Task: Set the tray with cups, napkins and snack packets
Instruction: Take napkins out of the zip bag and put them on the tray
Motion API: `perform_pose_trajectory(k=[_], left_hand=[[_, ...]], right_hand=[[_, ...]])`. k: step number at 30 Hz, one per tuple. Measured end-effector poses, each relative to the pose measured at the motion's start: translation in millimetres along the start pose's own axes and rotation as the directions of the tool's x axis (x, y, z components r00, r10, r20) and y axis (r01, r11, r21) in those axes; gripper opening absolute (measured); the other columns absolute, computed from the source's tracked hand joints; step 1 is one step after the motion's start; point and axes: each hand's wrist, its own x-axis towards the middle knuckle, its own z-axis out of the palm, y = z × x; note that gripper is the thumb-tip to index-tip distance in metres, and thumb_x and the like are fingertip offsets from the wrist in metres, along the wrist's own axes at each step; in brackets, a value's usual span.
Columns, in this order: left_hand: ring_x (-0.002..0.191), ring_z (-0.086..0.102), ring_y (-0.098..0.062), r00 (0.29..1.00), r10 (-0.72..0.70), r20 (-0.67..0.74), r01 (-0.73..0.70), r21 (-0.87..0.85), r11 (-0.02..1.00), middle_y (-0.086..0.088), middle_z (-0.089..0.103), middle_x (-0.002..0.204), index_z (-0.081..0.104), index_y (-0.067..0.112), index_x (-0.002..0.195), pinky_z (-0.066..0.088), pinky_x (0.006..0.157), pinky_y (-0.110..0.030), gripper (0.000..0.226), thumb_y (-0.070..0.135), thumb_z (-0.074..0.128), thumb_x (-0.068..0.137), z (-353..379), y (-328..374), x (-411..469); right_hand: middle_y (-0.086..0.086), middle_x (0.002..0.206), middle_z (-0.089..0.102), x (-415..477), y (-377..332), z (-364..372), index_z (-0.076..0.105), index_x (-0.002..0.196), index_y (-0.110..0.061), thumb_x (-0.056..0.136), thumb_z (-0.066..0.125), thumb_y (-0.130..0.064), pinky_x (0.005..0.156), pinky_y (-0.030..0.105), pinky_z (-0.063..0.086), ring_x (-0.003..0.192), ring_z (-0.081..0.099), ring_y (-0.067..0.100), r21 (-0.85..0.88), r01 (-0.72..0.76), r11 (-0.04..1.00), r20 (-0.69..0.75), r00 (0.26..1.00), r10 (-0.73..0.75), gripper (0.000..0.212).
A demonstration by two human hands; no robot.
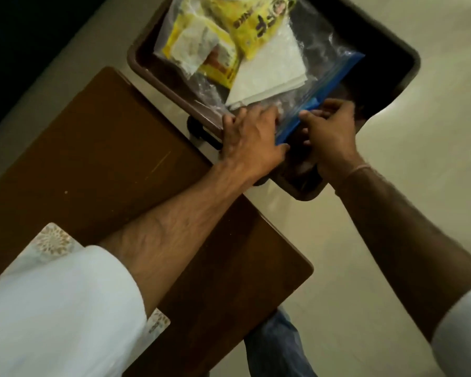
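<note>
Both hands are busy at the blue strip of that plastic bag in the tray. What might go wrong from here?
The tray seems to sit partly past the wooden table, so tugging the bag could tip or slide it. If the blue zip strip gives suddenly, the napkins and yellow snack packets might spill. Both hands, left and right, grip only the edge.

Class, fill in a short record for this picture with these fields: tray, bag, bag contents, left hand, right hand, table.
tray: brown tray, on the pale floor beside the table
bag: clear zip bag with blue seal strip, lying in the tray
bag contents: yellow packets and white napkins
left hand: left hand gripping the blue strip's near end
right hand: right hand pinching the strip
table: brown table, left of the tray
</note>
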Motion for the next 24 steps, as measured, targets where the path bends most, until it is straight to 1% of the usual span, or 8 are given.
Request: perform_pose_trajectory(k=[3, 6, 10, 13, 15, 18, 21, 24], left_hand=[[0.117, 0.055, -0.032, 0.999, -0.041, 0.03, 0.036, 0.156, 0.987, -0.008, 0.063, 0.119, 0.058, 0.02, 0.113, 0.036, 0.099, -0.046, 0.045, 0.045, 0.072, 0.078, 6.9, 2.1, 10.9], [0.104, 0.065, -0.029, 0.998, -0.056, 0.016, 0.054, 0.13, 0.99, -0.006, 0.071, 0.102, 0.068, 0.019, 0.1, 0.044, 0.094, -0.041, 0.025, 0.035, 0.071, 0.081, 5.0, 7.5, 19.0], [0.091, 0.067, -0.021, 0.985, -0.149, 0.086, 0.156, -0.086, 0.984, 0.0, 0.074, 0.089, 0.075, 0.021, 0.085, 0.051, 0.09, -0.039, 0.012, 0.028, 0.072, 0.076, -5.8, 8.4, 18.1], [0.073, 0.066, -0.011, 0.965, -0.256, 0.062, 0.263, -0.265, 0.928, 0.009, 0.069, 0.069, 0.073, 0.02, 0.069, 0.058, 0.07, -0.032, 0.005, 0.02, 0.075, 0.073, -13.6, 4.2, 17.0], [0.072, 0.063, -0.01, 0.941, -0.336, 0.03, 0.324, -0.357, 0.876, 0.014, 0.061, 0.063, 0.07, 0.018, 0.068, 0.052, 0.061, -0.027, 0.01, 0.019, 0.075, 0.076, -16.5, 0.5, 17.2], [0.075, 0.06, -0.013, 0.928, -0.369, -0.051, 0.301, -0.48, 0.824, 0.012, 0.06, 0.07, 0.065, 0.015, 0.079, 0.043, 0.066, -0.024, 0.011, 0.022, 0.072, 0.083, -21.4, -1.6, 13.4], [0.077, 0.056, -0.011, 0.932, -0.314, -0.181, 0.171, -0.544, 0.822, 0.002, 0.06, 0.085, 0.058, 0.013, 0.086, 0.041, 0.066, -0.018, 0.011, 0.018, 0.068, 0.087, -25.4, 5.0, 2.7], [0.074, 0.047, 0.004, 0.913, -0.26, -0.314, 0.051, -0.545, 0.837, 0.002, 0.054, 0.087, 0.053, 0.013, 0.087, 0.035, 0.068, -0.003, 0.014, 0.013, 0.067, 0.088, -28.0, 15.1, -9.7]], right_hand=[[0.003, 0.093, 0.067, -1.6, -3.3, 2.4, 0.053, 0.105, -0.023, 0.087, 0.068, -0.015, 0.063, 0.026, 0.055, 0.073, 0.065, 0.013, 0.137, -0.077, 0.988, 0.028, 0.997, 0.074, 0.025], [0.007, 0.1, 0.069, -3.5, -6.5, 1.7, 0.057, 0.103, -0.02, 0.09, 0.065, -0.014, 0.061, 0.021, 0.053, 0.074, 0.066, 0.013, 0.16, -0.088, 0.983, 0.021, 0.996, 0.085, 0.017], [0.012, 0.104, 0.071, -5.2, -16.3, -2.8, 0.06, 0.097, -0.018, 0.091, 0.063, -0.011, 0.06, 0.022, 0.053, 0.073, 0.066, 0.015, 0.208, -0.066, 0.976, -0.034, 0.997, 0.075, 0.01], [0.014, 0.093, 0.07, -8.1, -26.0, -4.1, 0.06, 0.091, -0.015, 0.092, 0.06, -0.007, 0.058, 0.025, 0.055, 0.066, 0.065, 0.016, 0.281, -0.042, 0.959, -0.056, 0.997, 0.06, 0.007], [0.01, 0.076, 0.064, -7.2, -30.7, -2.5, 0.058, 0.088, -0.012, 0.094, 0.059, -0.008, 0.054, 0.027, 0.053, 0.059, 0.062, 0.018, 0.329, -0.025, 0.944, -0.062, 0.997, 0.048, 0.008], [0.009, 0.069, 0.062, -7.7, -32.4, 1.0, 0.058, 0.089, -0.006, 0.097, 0.057, -0.009, 0.053, 0.028, 0.054, 0.056, 0.064, 0.02, 0.371, -0.036, 0.928, 0.007, 0.999, 0.036, 0.008], [0.012, 0.087, 0.071, -3.0, -33.1, 7.3, 0.066, 0.105, -0.002, 0.096, 0.058, -0.008, 0.07, 0.033, 0.06, 0.073, 0.072, 0.023, 0.203, 0.004, 0.979, 0.096, 0.995, -0.024, 0.013], [0.019, 0.12, 0.068, 10.5, -42.7, 17.7, 0.066, 0.113, -0.01, 0.09, 0.06, -0.019, 0.098, 0.044, 0.052, 0.112, 0.065, 0.031, -0.218, 0.256, 0.942, 0.147, 0.963, -0.227, 0.025]])
